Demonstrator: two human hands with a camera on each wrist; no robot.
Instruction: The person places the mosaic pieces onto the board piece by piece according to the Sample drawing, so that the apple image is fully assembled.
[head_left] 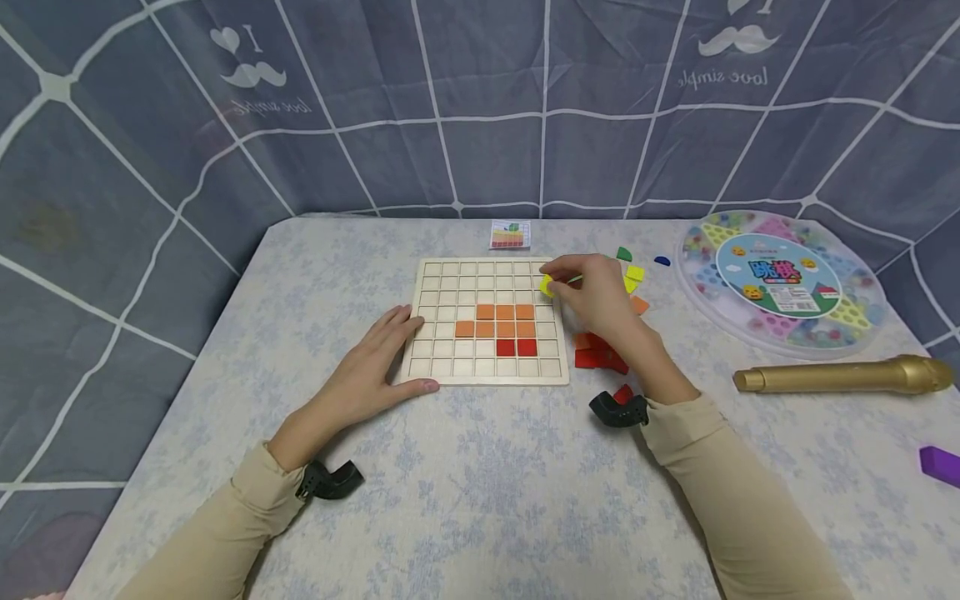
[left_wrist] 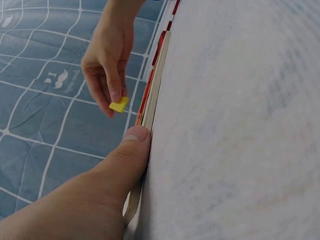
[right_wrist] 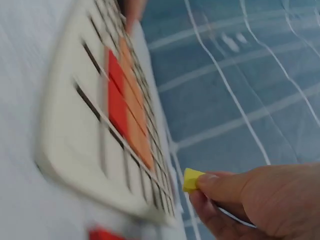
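A pale gridded wooden board (head_left: 442, 367) lies on the table, with several orange square tiles (head_left: 505, 312) and two red tiles (head_left: 527, 347) in its cells. My left hand (head_left: 367, 367) rests at the board's left side, fingers on that edge and thumb along the near-left corner. Over the board's right edge, my right hand (head_left: 600, 296) pinches a small yellow tile (right_wrist: 191, 180) between thumb and fingertips, held above the surface. Part of the tile is hidden by the fingers. Beside the right forearm lie loose red tiles (head_left: 592, 358) and yellow tiles (head_left: 633, 273).
Behind the board lies a small pattern card (head_left: 510, 235). Green (head_left: 625, 253) and blue (head_left: 662, 261) rounded pieces lie back right. Farther right are a round Chinese checkers set (head_left: 780, 283), a gold microphone-shaped object (head_left: 840, 376) and a purple block (head_left: 940, 465). A patterned curtain (head_left: 487, 158) borders the table.
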